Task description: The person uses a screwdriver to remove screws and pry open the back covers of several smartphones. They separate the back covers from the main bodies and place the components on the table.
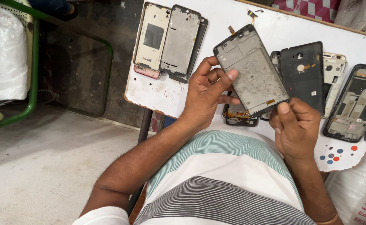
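I hold a grey phone frame (251, 68) tilted above the white table (233, 21), its bare inner side facing up. My left hand (205, 93) grips its left long edge with the thumb on top. My right hand (295, 127) pinches its lower right corner. Under the frame lies another stripped phone body (238, 116), mostly hidden.
Two pale phone frames (166, 39) lie stacked at the table's left. A black back cover (302, 75), a white frame (334, 68) and a dark phone chassis (355, 104) lie at the right. A green metal chair frame (34, 62) stands on the floor at left.
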